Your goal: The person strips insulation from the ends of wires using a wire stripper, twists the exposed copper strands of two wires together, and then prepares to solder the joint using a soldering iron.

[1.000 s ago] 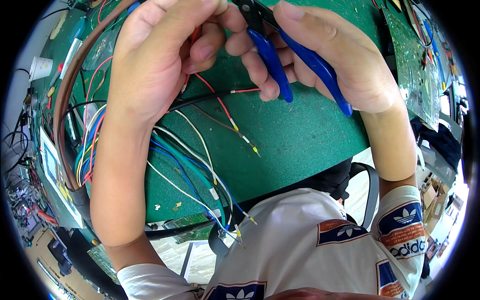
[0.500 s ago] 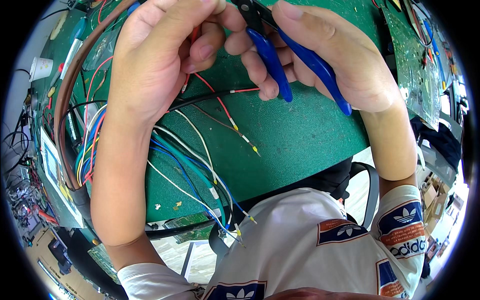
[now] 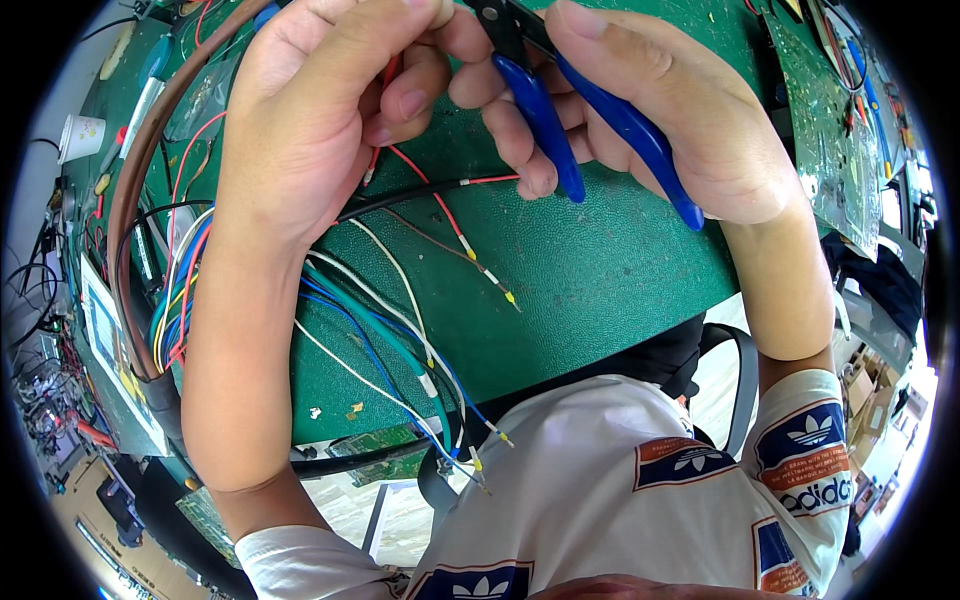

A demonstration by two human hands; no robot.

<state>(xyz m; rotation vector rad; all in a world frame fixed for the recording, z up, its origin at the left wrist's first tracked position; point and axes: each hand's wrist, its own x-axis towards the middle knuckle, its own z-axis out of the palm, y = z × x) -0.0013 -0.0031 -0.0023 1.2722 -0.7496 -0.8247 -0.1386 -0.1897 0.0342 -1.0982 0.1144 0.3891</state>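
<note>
A white paper cup stands at the far left, and beside it a thick brown cable curves down the green work surface. Next to the cable, a loose bundle of coloured wires passes beneath the left forearm. The left hand is curled closed, palm partly showing, with a red wire between its fingers; its pinched thumb and forefinger meet at the upper edge, where I cannot tell exactly what the tips grip. Right of the forearm, white, blue and green wires fan toward the near table edge, some ending past it. Above them lie a red lead and a thin brown wire, both yellow near their ends, and a black cable whose red end reaches toward the other hand's fingers. Blue-handled pliers rest in the right hand, which is half closed around the spread handles; the tool's tips are out of view. A green circuit board lies farther right.
</note>
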